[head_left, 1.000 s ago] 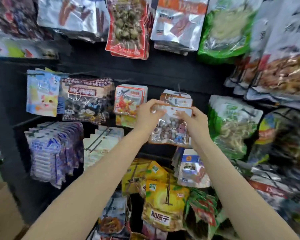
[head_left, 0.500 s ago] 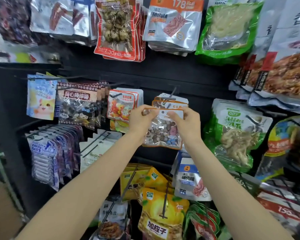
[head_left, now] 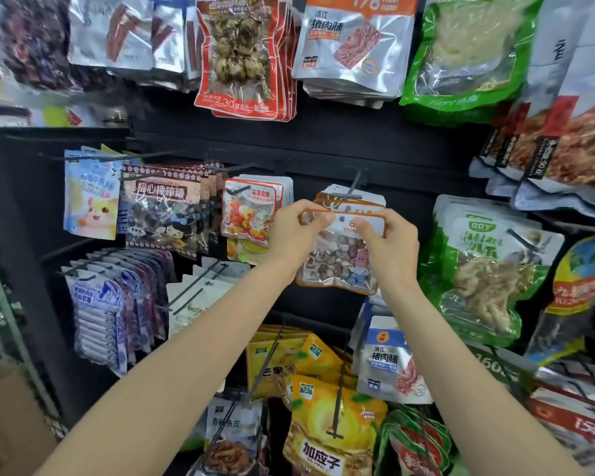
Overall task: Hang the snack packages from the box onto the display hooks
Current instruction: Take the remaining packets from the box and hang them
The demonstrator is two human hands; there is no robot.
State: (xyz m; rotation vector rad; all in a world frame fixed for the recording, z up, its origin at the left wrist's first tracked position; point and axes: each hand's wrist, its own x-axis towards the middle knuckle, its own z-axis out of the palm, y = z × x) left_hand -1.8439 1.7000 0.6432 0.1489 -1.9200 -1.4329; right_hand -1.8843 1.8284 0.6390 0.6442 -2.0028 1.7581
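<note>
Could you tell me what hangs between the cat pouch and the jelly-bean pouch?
In the head view, a row of plum-candy pouches hangs between the cat pouch and jelly-bean pouch.

I stand in a shop, at a black display wall (head_left: 323, 142). Many snack packages (head_left: 354, 39) hang in rows on metal hooks (head_left: 352, 185), several of each kind behind one another.

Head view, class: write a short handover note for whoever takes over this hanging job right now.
Left hand pinches the stone-candy pack at its top left corner; right hand pinches its top right. The pack is held just below the hook, in front of matching packs already hung. Left to do: thread its hole onto the hook, release, fetch more from the box.
</note>
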